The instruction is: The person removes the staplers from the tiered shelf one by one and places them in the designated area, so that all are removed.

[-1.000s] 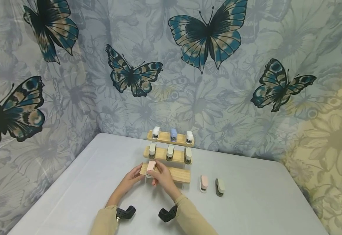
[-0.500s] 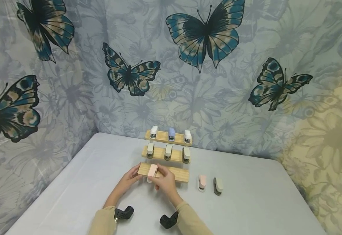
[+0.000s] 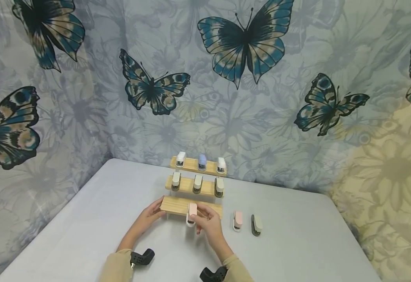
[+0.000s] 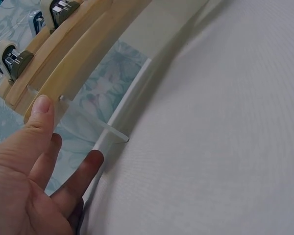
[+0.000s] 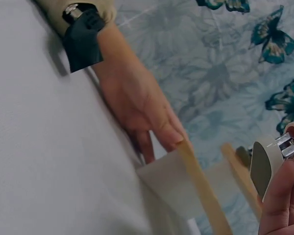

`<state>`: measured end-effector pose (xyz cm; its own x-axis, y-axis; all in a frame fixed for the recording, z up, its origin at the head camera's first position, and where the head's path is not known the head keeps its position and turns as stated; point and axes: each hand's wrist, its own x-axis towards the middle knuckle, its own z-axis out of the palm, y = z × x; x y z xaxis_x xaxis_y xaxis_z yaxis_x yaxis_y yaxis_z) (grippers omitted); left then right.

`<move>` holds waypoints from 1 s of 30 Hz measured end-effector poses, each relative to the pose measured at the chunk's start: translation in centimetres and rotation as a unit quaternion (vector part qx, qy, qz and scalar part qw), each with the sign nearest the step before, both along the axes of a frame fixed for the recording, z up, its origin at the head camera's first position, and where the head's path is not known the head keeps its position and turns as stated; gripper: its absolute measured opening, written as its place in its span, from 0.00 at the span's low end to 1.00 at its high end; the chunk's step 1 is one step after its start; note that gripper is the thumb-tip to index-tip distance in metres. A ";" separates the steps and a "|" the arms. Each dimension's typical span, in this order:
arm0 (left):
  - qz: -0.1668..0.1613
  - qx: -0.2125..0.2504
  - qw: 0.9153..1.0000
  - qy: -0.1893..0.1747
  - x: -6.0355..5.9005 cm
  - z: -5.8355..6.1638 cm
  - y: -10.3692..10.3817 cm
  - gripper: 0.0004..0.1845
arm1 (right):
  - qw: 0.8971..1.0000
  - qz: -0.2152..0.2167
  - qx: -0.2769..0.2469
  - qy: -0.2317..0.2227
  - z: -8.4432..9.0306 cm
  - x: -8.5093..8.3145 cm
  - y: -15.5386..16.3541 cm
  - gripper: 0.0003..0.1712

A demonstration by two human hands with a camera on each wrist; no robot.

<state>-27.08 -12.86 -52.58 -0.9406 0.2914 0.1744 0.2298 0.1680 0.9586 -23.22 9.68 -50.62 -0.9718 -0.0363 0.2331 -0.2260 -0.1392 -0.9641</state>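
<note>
We logged the right hand (image 3: 209,223) pinching a pink stapler (image 3: 191,212) between curled fingers, at the front edge of the lowest wooden shelf (image 3: 177,204) of the three-tier rack, near its middle. The left hand (image 3: 153,212) lay with fingers straight, thumb (image 4: 39,110) pressed on the left end of that lowest shelf, gripping nothing. The middle tier carried three pale staplers (image 3: 197,183), the top tier (image 3: 191,167) two white and one blue stapler (image 3: 202,161). On the grey table (image 3: 297,243) to the right of the rack lay a second pink stapler (image 3: 238,220) and just beside it a dark-bodied stapler (image 3: 256,225), apart from each other
</note>
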 end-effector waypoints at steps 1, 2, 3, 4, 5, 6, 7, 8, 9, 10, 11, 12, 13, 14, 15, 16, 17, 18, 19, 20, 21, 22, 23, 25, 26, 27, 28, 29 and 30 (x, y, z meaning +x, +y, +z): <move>0.002 0.001 1.000 0.000 0.0 0.0 -0.2 0.30 | 1.000 -0.002 0.003 0.010 -0.7 -0.5 0.3 0.26; 0.002 0.004 1.000 -0.001 0.0 0.0 -0.3 0.30 | 1.000 -0.005 0.006 0.020 -1.6 -0.9 0.8 0.26; 0.003 0.005 1.000 -0.001 0.0 -0.1 -0.4 0.30 | 1.000 -0.003 0.002 0.029 -2.1 -1.2 1.3 0.27; 0.002 0.009 1.000 -0.002 0.0 -0.2 -0.4 0.29 | 0.999 -0.004 0.004 0.032 -2.2 -1.2 2.0 0.28; 0.001 0.012 1.000 -0.003 0.1 -0.2 -0.4 0.29 | 0.999 -0.008 0.009 0.035 -2.2 -1.1 2.7 0.28; -0.001 0.014 1.000 -0.002 0.1 -0.3 -0.4 0.29 | 0.999 -0.014 0.018 0.039 -2.3 -0.9 3.5 0.28; -0.004 0.016 1.000 -0.001 0.1 -0.3 -0.4 0.29 | 0.999 -0.020 0.024 0.041 -2.4 -0.7 4.4 0.28; -0.008 0.017 1.000 -0.001 0.1 -0.3 -0.4 0.29 | 0.998 -0.027 0.024 0.043 -2.4 -0.5 5.3 0.28; -0.011 0.018 1.000 0.000 0.2 -0.3 -0.4 0.30 | 0.998 -0.034 0.027 0.044 -2.4 -0.3 6.1 0.28; -0.014 0.018 1.000 0.001 0.2 -0.3 -0.4 0.29 | 0.998 -0.042 0.032 0.046 -2.3 -0.1 7.0 0.29; -0.018 0.018 1.000 0.002 0.2 -0.2 -0.4 0.29 | 0.997 -0.049 0.038 0.051 -2.3 0.0 7.9 0.29; -0.021 0.019 1.000 0.004 0.1 -0.2 -0.4 0.30 | 0.996 -0.054 0.043 0.054 -2.3 0.2 8.7 0.29; -0.022 0.018 1.000 0.000 0.1 -0.2 -0.4 0.29 | 0.996 -0.056 0.043 0.057 -2.2 0.4 9.4 0.29; -0.021 0.017 1.000 -0.004 0.1 -0.1 -0.5 0.30 | 0.996 -0.058 0.044 0.059 -2.1 0.5 10.2 0.29; -0.023 0.019 1.000 -0.004 0.0 -0.1 -0.5 0.30 | 0.995 -0.057 0.045 0.063 -2.1 0.6 10.8 0.29; -0.022 0.018 1.000 -0.008 0.0 -0.1 -0.5 0.30 | 0.995 -0.057 0.045 0.067 -2.0 0.7 11.4 0.29; -0.020 0.016 1.000 -0.011 0.0 -0.1 -0.5 0.30 | 0.995 -0.056 0.043 0.068 -1.9 0.8 12.0 0.29; -0.016 0.013 1.000 -0.013 0.0 -0.1 -0.5 0.30 | 0.995 -0.053 0.041 0.070 -1.8 0.8 12.5 0.29; -0.014 0.010 1.000 -0.016 0.0 -0.1 -0.5 0.30 | 0.995 -0.050 0.038 0.071 -1.8 0.8 13.0 0.29; -0.013 0.009 1.000 -0.016 0.0 -0.1 -0.5 0.30 | 0.996 -0.045 0.033 0.071 -1.8 0.9 13.5 0.28; -0.013 0.008 1.000 -0.015 0.0 -0.1 -0.5 0.30 | 0.996 -0.039 0.031 0.073 -1.8 0.8 14.1 0.28; -0.012 0.006 1.000 -0.016 0.1 -0.1 -0.5 0.30 | 0.997 -0.034 0.027 0.071 -1.8 0.8 14.6 0.28; -0.013 0.006 1.000 -0.015 0.1 -0.1 -0.5 0.30 | 0.997 -0.026 0.019 0.069 -1.8 0.8 15.1 0.28; -0.019 0.009 1.000 -0.008 0.1 -0.1 -0.4 0.30 | 0.997 -0.012 0.005 0.075 -1.7 0.8 16.3 0.27; -0.021 0.011 1.000 -0.006 0.1 -0.1 -0.4 0.30 | 0.997 -0.003 -0.003 0.080 -1.6 0.7 16.9 0.27; -0.022 0.012 1.000 -0.005 0.1 -0.1 -0.4 0.30 | 0.996 0.005 -0.015 0.085 -1.5 0.7 17.5 0.27; -0.023 0.013 1.000 -0.003 0.1 -0.1 -0.4 0.30 | 0.996 0.009 -0.026 0.090 -1.4 0.8 18.0 0.26; -0.021 0.015 1.000 -0.005 0.0 0.0 -0.3 0.30 | 0.995 0.015 -0.039 0.095 -1.3 0.8 18.5 0.26; -0.021 0.017 1.000 -0.004 0.0 0.0 -0.3 0.30 | 0.994 0.018 -0.046 0.100 -1.2 0.8 19.1 0.26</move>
